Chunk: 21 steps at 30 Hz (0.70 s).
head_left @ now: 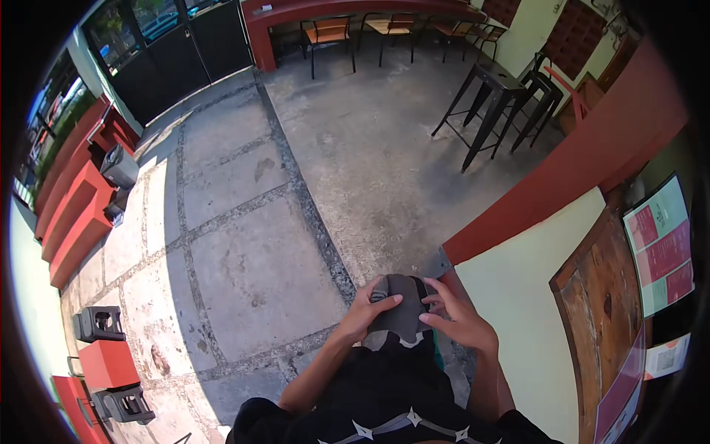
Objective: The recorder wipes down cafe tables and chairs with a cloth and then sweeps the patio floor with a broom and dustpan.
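Close in front of my body, at the lower middle, I hold a dark grey folded cloth [403, 317] with both hands. My left hand [360, 314] is closed on its left side, the thumb lying across the top and the fingers underneath. A small rolled or layered fold shows beside that thumb. My right hand [464, 324] is at the right side, fingers curled at the edge and thumb pointing in over the cloth. A black strip [421, 294] runs along that edge by the right fingertips. The cloth's underside is hidden.
At my right stand a red-topped low wall [532, 196] and a wooden counter [592, 296] with printed sheets [662, 244]. Black metal stools [492, 89] stand ahead right, wooden chairs [329, 31] farther back. A red table [109, 364] with black stools [100, 323] sits at left.
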Motion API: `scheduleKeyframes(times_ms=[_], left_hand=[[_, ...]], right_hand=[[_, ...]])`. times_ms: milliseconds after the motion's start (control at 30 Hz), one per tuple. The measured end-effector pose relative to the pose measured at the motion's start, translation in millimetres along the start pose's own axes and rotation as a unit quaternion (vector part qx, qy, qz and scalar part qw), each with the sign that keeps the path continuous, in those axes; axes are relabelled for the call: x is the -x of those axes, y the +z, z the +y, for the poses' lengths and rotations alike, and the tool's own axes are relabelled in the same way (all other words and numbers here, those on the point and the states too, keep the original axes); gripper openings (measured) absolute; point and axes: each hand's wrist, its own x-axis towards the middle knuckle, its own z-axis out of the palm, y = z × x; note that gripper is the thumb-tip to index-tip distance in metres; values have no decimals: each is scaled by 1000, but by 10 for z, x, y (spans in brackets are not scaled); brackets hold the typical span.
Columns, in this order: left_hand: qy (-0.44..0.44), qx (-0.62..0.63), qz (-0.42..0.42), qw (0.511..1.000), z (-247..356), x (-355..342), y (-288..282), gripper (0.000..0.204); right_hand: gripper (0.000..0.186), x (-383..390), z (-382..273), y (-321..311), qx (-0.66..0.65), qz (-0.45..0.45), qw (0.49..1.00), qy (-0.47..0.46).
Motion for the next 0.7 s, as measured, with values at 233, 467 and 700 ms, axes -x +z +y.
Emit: scheduleKeyframes(times_ms=[233,467,700], left_hand=[[-23,-37,-44,998,555,-1259,62,33],[-191,4,-76,979,1436,-2552,478,39],[-182,-19,-42,982,2527,-3449,851,39]], right_hand=[[61,-1317,67,-543,-296,63,950,-79],[49,-2031,-6,-1647,-337,202,919,-3],[42,-2703,-674,-2819,-406,267,874,-31]])
